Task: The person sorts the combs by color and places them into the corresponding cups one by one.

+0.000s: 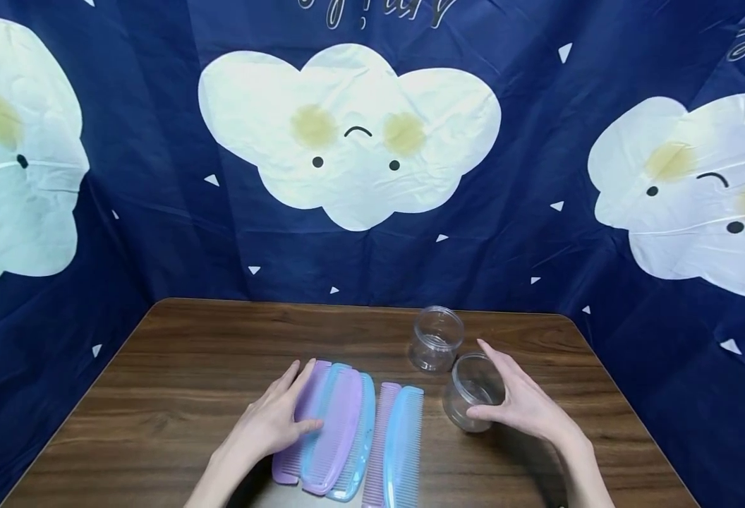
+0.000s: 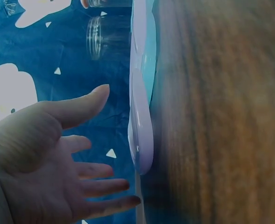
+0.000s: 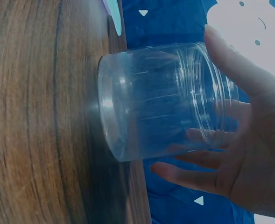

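Observation:
Several purple and blue combs lie overlapped in a pile (image 1: 337,444) at the front middle of the table. My left hand (image 1: 274,416) hovers over the pile's left side, fingers spread; the left wrist view shows its palm with nothing in it. Beside the pile, a purple comb (image 1: 381,444) lies partly under a blue comb (image 1: 404,441). To their right stands an upright clear jar (image 3: 151,102) without a lid. My right hand (image 1: 518,402) spans this jar near its threaded rim, thumb on one side and loosely extended fingers on the other.
A second clear open jar (image 1: 434,346) stands just behind the first. The brown wooden table (image 1: 188,374) ends at a dark blue cloth (image 1: 169,233) printed with white clouds, which hangs behind it and along both sides.

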The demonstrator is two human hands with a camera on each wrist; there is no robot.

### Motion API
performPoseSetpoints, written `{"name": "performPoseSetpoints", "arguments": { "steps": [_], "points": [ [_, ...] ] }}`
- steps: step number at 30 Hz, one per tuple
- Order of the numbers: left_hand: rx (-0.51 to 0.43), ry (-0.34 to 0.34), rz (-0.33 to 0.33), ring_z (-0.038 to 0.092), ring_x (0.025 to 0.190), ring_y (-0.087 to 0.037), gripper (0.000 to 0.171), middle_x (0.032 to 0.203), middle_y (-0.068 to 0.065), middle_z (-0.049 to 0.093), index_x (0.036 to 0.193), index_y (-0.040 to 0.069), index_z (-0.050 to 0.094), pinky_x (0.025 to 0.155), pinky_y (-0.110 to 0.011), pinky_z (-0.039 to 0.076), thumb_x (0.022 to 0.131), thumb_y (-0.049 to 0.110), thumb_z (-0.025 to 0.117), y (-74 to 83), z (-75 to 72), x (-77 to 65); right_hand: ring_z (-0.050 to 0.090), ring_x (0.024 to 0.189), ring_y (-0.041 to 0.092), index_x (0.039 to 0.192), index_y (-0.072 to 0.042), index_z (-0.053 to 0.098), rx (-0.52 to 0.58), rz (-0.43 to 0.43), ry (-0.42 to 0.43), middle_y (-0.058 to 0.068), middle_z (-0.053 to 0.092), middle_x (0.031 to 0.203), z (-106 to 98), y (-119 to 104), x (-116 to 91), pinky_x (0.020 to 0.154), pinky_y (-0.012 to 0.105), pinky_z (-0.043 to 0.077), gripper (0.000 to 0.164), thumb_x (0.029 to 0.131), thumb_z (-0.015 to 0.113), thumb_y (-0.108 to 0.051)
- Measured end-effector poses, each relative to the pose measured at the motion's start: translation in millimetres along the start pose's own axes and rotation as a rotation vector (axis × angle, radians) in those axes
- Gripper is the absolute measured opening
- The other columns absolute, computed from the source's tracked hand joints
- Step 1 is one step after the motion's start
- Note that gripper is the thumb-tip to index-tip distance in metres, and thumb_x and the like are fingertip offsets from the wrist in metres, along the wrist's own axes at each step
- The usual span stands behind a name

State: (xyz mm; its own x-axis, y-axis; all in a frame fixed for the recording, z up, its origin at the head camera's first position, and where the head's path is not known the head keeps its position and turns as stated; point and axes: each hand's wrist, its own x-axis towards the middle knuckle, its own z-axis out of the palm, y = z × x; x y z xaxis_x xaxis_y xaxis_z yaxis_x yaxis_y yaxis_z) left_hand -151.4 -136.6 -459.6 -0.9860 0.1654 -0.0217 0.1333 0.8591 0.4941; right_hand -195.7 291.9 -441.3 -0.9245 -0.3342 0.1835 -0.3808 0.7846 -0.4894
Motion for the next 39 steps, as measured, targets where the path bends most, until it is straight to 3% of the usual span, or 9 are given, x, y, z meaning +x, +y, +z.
{"name": "performPoseSetpoints", "arguments": {
  "steps": [6,15,24,33,39],
  "points": [
    [0.016,-0.039,-0.022,0.041,0.142,-0.057,0.1,0.164,-0.026,0.034,0.162,0.017,0.032,0.101,-0.078,0.04,0.08,0.04,0.086,0.0,0.4,2.4,0.054,0.137,0.038,0.163,-0.025,0.028,0.0,0.023,-0.003,0.019,0.052,0.149,-3.4,5.2,-1.5,0.107,0.062,0.047,0.116,0.07,0.09,-0.056],
    [0.041,-0.021,-0.03,0.046,0.14,-0.049,0.1,0.156,-0.029,0.043,0.16,0.013,0.035,0.1,-0.071,0.046,0.078,0.029,0.089,-3.6,0.3,-0.6,0.056,0.133,0.041,0.159,-0.019,0.036,-0.019,0.036,-0.002,0.021,0.057,0.143,-1.5,4.7,3.7,0.104,0.062,0.048,0.111,0.069,0.09,-0.057],
    [0.07,-0.012,-0.031,0.048,0.136,-0.047,0.091,0.151,-0.027,0.048,0.156,0.008,0.042,0.092,-0.07,0.051,0.077,0.018,0.086,-3.4,3.7,2.5,0.059,0.13,0.035,0.157,-0.02,0.038,-0.013,0.031,0.018,0.016,0.058,0.143,3.2,2.2,2.6,0.103,0.058,0.05,0.11,0.069,0.088,-0.061],
    [0.088,-0.024,-0.02,0.046,0.137,-0.05,0.087,0.152,-0.028,0.047,0.152,0.007,0.047,0.089,-0.073,0.05,0.072,0.008,0.081,-1.2,6.2,2.9,0.057,0.132,0.036,0.157,-0.02,0.039,0.006,0.029,0.007,0.015,0.058,0.145,5.3,-0.4,2.7,0.104,0.059,0.049,0.107,0.07,0.088,-0.06],
    [0.149,-0.03,-0.018,0.045,0.138,-0.05,0.086,0.153,-0.03,0.045,0.151,0.007,0.048,0.092,-0.079,0.045,0.07,0.004,0.077,-2.3,5.0,2.2,0.058,0.132,0.033,0.158,-0.021,0.038,0.009,0.023,0.006,0.013,0.057,0.146,8.6,-2.7,5.6,0.104,0.056,0.05,0.106,0.072,0.087,-0.059]
  ]
}}
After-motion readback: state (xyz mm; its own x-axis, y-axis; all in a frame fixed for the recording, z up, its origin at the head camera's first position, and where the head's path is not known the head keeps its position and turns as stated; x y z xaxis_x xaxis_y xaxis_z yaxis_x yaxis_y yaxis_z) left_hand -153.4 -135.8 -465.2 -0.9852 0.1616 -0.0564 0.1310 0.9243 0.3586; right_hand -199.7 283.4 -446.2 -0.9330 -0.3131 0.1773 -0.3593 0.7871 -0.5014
